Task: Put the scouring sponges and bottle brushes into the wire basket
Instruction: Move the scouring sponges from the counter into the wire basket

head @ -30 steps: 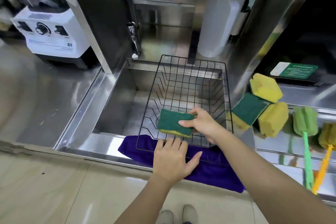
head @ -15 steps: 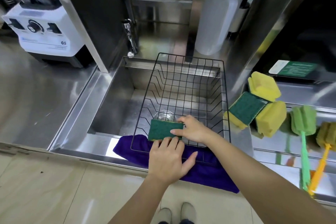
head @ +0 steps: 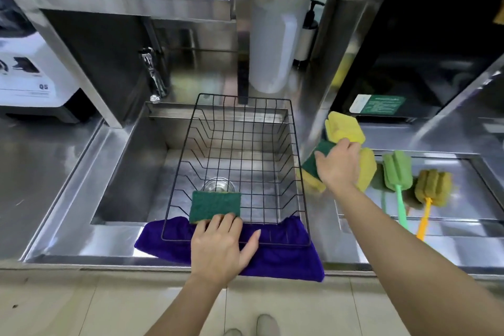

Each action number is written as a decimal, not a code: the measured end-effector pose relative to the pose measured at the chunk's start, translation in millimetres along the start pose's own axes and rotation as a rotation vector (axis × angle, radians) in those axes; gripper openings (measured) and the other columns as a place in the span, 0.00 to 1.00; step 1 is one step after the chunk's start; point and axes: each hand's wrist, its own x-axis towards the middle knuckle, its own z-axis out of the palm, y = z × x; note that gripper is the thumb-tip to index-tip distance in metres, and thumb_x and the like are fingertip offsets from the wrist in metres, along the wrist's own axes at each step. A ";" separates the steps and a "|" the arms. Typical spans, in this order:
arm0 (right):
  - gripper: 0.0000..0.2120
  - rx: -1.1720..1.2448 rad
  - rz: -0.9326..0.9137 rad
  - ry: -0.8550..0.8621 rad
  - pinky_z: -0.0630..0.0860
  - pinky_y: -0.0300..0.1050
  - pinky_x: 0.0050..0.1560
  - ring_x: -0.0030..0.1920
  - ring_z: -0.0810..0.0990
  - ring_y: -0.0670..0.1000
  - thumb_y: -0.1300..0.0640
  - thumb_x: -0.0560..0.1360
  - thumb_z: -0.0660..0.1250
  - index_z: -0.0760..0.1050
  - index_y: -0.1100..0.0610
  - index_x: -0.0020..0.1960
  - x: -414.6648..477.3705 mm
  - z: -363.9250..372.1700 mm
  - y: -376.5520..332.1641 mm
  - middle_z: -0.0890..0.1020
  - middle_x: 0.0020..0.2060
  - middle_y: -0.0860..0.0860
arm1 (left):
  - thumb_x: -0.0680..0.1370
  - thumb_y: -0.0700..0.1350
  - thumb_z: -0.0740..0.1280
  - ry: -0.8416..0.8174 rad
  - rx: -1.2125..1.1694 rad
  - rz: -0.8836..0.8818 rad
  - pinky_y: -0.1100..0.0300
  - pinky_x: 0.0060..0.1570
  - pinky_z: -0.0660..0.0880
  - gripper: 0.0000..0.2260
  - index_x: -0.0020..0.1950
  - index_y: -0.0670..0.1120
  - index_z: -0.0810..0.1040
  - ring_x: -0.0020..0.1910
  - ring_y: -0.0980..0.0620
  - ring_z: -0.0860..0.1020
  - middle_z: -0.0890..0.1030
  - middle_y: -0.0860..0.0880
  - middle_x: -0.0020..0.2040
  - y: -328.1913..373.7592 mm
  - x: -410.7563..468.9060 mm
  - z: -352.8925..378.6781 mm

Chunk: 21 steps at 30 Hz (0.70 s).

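**One sponge placed; second sponge under the right hand**

The wire basket (head: 240, 161) sits across the sink (head: 131, 172), its near edge resting on a purple cloth (head: 286, 259). One green-faced scouring sponge (head: 215, 206) already lies inside the basket at its 7 o'clock corner. The left hand (head: 221, 245) lies flat and unclenched on the basket's near rim and the cloth, fingertips touching that sponge's near edge; it holds nothing.

At the basket's 3 o'clock, on the steel counter (head: 450, 248), three sponges remain: a green-topped sponge (head: 313, 163), a yellow sponge (head: 343, 128) at its 1 o'clock, and another yellow sponge (head: 366, 169) at its 3 o'clock. The right hand (head: 338, 166) lies over the green-topped sponge, fingers spread upon it; whether they have closed around it cannot be told. Further toward 3 o'clock lie the green bottle brush (head: 396, 174) and the yellow bottle brush (head: 433, 185), both untouched.

By this evidence the task is at an early stage: one item of six is in.
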 end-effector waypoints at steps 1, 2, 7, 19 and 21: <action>0.27 -0.011 0.057 -0.052 0.68 0.55 0.61 0.62 0.70 0.64 0.50 0.74 0.66 0.63 0.67 0.64 0.8 -0.1 7.1 0.69 0.63 0.64 | 0.76 0.57 0.61 0.003 -0.001 0.002 0.54 0.34 0.74 0.20 0.37 0.43 0.80 0.35 0.46 0.79 0.83 0.47 0.38 0.1 -0.2 0.6; 0.30 -0.015 0.099 -0.091 0.69 0.56 0.60 0.62 0.71 0.65 0.47 0.74 0.66 0.62 0.66 0.65 0.9 0.5 12.2 0.69 0.63 0.65 | 0.76 0.57 0.60 0.006 -0.003 0.003 0.53 0.34 0.74 0.20 0.37 0.43 0.80 0.35 0.46 0.79 0.83 0.47 0.39 0.0 -0.5 1.3; 0.39 -0.020 0.114 -0.195 0.72 0.51 0.45 0.56 0.77 0.64 0.41 0.73 0.64 0.54 0.67 0.69 3.3 8.4 11.7 0.76 0.59 0.64 | 0.76 0.57 0.61 0.037 -0.005 0.006 0.53 0.34 0.74 0.19 0.37 0.43 0.80 0.35 0.46 0.80 0.83 0.47 0.39 -0.3 -0.5 3.8; 0.24 0.579 0.393 -0.255 0.78 0.51 0.51 0.51 0.79 0.58 0.51 0.65 0.76 0.75 0.62 0.54 13.8 22.9 27.4 0.82 0.53 0.58 | 0.77 0.57 0.60 0.054 0.032 0.007 0.53 0.31 0.69 0.21 0.33 0.44 0.76 0.30 0.46 0.73 0.75 0.48 0.29 0.5 -0.6 3.1; 0.25 0.661 0.415 -0.245 0.77 0.50 0.50 0.49 0.79 0.57 0.54 0.65 0.77 0.74 0.63 0.57 13.4 22.8 26.1 0.82 0.53 0.58 | 0.76 0.57 0.60 0.055 0.030 0.005 0.53 0.31 0.69 0.20 0.32 0.44 0.75 0.30 0.46 0.73 0.75 0.48 0.28 0.2 -0.6 3.4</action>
